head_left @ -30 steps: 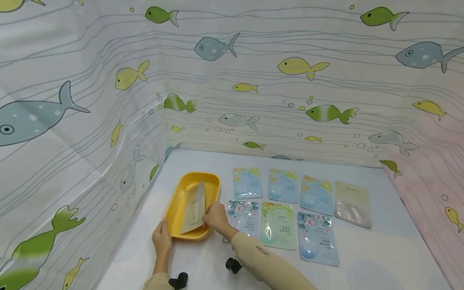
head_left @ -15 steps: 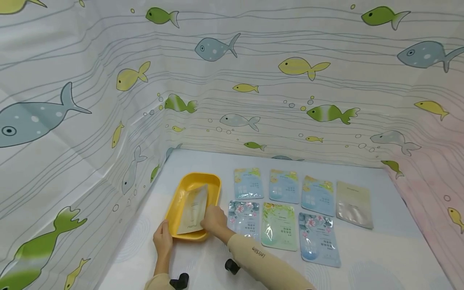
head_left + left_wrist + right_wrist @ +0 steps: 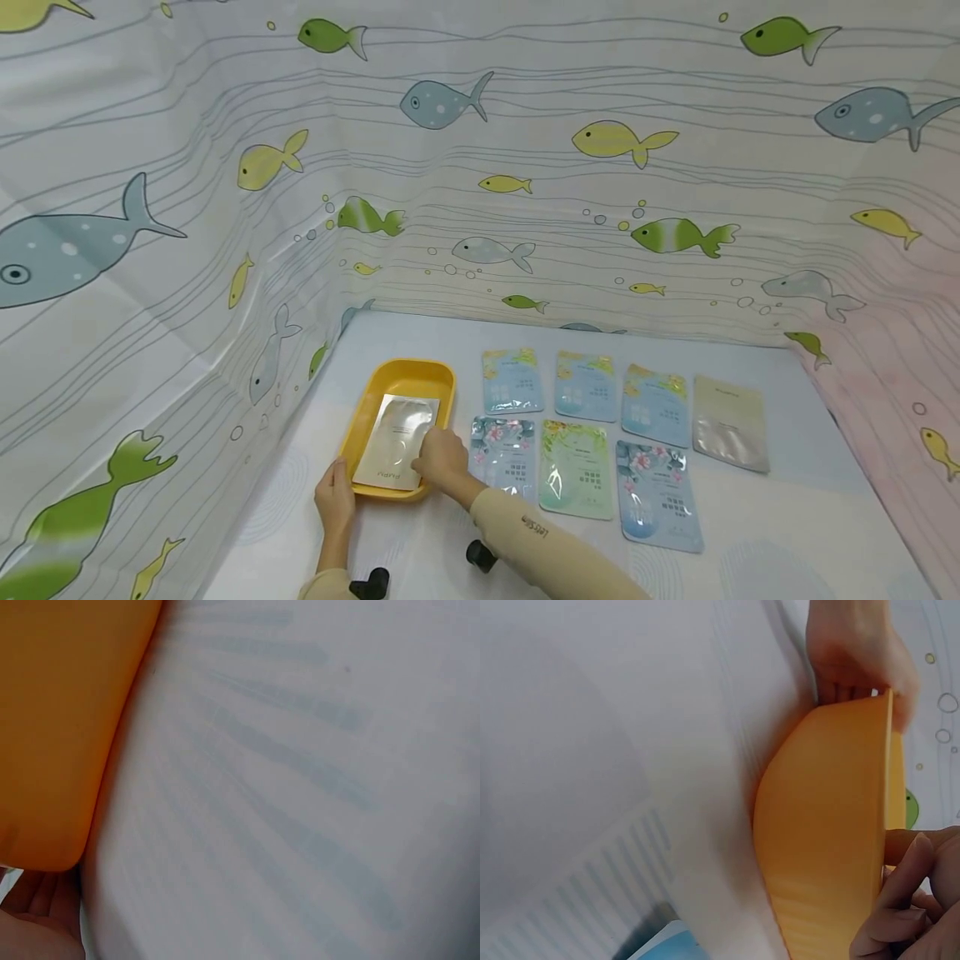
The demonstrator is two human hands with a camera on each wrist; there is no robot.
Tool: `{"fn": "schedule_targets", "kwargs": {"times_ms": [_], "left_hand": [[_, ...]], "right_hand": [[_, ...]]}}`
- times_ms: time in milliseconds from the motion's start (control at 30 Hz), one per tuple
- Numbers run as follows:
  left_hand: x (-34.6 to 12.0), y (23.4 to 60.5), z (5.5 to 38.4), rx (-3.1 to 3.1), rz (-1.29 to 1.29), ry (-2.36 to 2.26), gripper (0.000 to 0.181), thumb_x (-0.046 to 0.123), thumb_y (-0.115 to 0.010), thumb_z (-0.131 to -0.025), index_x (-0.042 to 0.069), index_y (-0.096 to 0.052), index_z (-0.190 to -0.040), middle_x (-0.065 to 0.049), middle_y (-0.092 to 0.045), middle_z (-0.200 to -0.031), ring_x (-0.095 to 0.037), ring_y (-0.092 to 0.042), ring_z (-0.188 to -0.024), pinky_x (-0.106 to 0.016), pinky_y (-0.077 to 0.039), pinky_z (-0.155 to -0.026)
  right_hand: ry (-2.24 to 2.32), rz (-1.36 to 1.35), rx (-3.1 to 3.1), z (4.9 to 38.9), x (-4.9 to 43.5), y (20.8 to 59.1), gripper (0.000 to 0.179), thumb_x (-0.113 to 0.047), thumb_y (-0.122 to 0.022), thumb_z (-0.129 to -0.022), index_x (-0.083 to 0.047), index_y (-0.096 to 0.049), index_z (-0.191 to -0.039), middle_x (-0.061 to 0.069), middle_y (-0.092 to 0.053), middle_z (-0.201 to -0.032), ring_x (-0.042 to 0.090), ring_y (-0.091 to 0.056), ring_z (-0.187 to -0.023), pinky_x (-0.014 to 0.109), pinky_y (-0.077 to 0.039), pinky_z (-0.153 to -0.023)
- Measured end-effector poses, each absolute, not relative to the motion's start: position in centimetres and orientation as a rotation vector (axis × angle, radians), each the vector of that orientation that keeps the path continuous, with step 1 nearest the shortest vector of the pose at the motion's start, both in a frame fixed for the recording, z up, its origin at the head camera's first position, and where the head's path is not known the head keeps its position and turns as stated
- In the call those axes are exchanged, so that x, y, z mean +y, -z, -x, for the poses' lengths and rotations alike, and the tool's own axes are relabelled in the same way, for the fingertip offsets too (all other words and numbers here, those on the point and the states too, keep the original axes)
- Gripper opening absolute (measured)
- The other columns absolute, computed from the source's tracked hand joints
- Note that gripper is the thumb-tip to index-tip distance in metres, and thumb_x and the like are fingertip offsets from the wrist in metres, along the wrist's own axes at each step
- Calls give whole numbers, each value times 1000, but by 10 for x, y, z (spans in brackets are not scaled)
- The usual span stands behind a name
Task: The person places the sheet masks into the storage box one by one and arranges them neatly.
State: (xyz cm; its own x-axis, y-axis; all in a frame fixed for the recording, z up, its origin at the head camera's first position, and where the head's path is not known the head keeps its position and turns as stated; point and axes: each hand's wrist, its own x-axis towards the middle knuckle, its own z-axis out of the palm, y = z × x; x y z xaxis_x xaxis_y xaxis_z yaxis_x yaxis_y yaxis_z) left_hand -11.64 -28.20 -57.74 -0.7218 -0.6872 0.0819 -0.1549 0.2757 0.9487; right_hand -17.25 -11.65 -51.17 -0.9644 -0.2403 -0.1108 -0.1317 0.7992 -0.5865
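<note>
A yellow plastic tray (image 3: 367,417) stands at the table's left side. A silver-beige face mask packet (image 3: 396,442) lies inside it, face up. My left hand (image 3: 334,493) grips the tray's near left corner; in the right wrist view, its thumb is over the rim and its fingers are below. My right hand (image 3: 442,460) reaches over the tray's right side and pinches the packet's right edge. In the right wrist view, the right hand's curled fingers (image 3: 900,919) are at the rim, and the packet is mostly hidden behind the tray wall.
Right of the tray lie several flat packets in two rows: blue ones (image 3: 585,387), flowered ones (image 3: 658,496), a green one (image 3: 576,471) and another silver-beige one (image 3: 731,421). A fish-printed curtain (image 3: 420,200) encloses the table (image 3: 757,517).
The packet in the tray has gone from tilted up on edge to lying nearly flat, its face turned upward. The right hand has shifted slightly; the left hand and tray have stayed put.
</note>
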Motion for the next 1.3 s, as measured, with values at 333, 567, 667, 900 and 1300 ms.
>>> {"fn": "schedule_targets", "kwargs": {"times_ms": [333, 567, 667, 900, 1300], "left_hand": [[-281, 577, 117, -2060, -790, 1450, 43, 19, -38, -100, -19, -58, -94, -29, -53, -123, -40, -44, -122, -50, -32, -102], [-279, 577, 117, -2074, -804, 1419, 43, 20, -38, -99, -17, -58, -92, -28, -56, -119, -35, -47, -117, -49, -34, -101], [-280, 578, 117, -2070, -805, 1396, 42, 20, -40, -99, -16, -57, -86, -27, -60, -112, -24, -52, -112, -38, -38, -100], [-279, 580, 117, -2069, -835, 1392, 42, 21, -41, -99, -13, -56, -80, -19, -59, -84, -8, -53, -92, -18, -40, -87], [-281, 580, 117, -2067, -821, 1418, 44, 23, -39, -99, -16, -59, -97, -28, -59, -113, -24, -51, -112, -38, -38, -100]], "right_hand": [[1100, 363, 2681, 173, -108, 510, 17, -17, -78, -72, -10, -66, -62, -5, -55, -55, 9, -48, -49, 21, -39, -43], [1417, 518, 2493, 173, -90, 517, 17, -16, -74, -79, -5, -68, -68, -5, -60, -55, 2, -49, -47, 16, -41, -44], [1477, 555, 2473, 174, -82, 515, 16, -15, -73, -80, -4, -68, -69, -4, -60, -57, 1, -49, -48, 16, -41, -46], [1525, 595, 2407, 177, -62, 502, 13, -13, -71, -83, -2, -67, -76, 0, -62, -62, 4, -55, -51, 19, -44, -47], [1502, 640, 2391, 183, -11, 500, 15, -15, -69, -84, -1, -68, -88, 4, -65, -75, 10, -59, -59, 21, -48, -53]]}}
